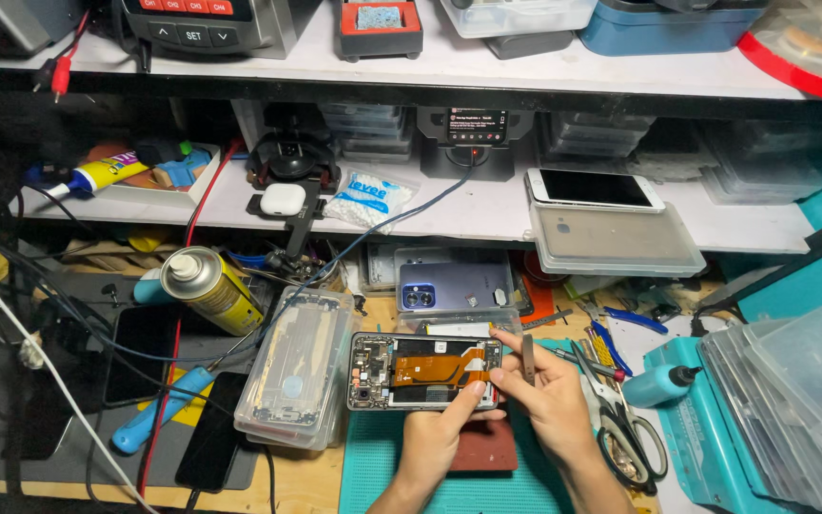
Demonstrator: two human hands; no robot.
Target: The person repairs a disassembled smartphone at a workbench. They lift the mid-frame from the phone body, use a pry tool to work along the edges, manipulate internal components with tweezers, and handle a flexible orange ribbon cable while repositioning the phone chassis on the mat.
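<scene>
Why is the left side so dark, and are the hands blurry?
In the head view, light falls on the middle: the opened phone and both hands, left hand and right hand, look sharp; the left edge sits in shadow, and the shelves curve slightly from lens distortion.

we find open room only on the green mat below the opened phone. to its left a stack of clear trays blocks the way, with a spray can behind. to the right, scissors and a small bottle crowd the bench.
</scene>
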